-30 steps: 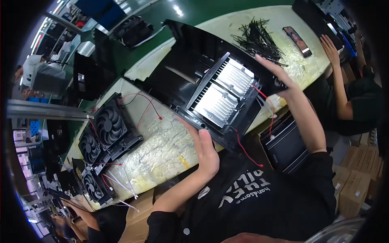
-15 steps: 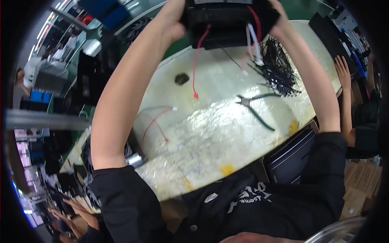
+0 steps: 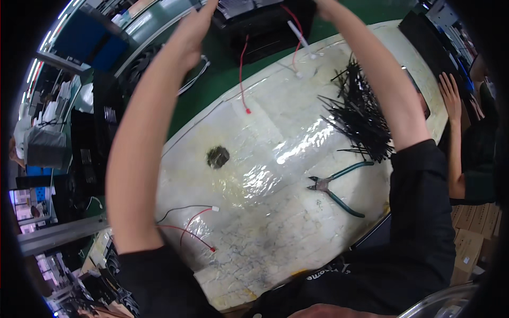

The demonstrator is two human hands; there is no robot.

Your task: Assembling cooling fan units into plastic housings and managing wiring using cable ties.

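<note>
Both our left hand (image 3: 193, 37) and right hand (image 3: 328, 9), closure too cropped to tell, flank the boxy black plastic housing (image 3: 265, 41), now shifted to upper centre, so off the pale glossy tabletop (image 3: 254, 225).

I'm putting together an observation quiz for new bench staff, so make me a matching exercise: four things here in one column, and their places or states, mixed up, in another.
Column one
1. Green-handled cutters
2. Black cable ties
3. Black housing
4. Cardboard boxes

Column two
A. At the top edge, between the left hand and the right hand
B. Brown, at the lower right
C. In a loose, spiky heap
D. Spread open on the table

Right pairs: 1-D, 2-C, 3-A, 4-B.
</note>
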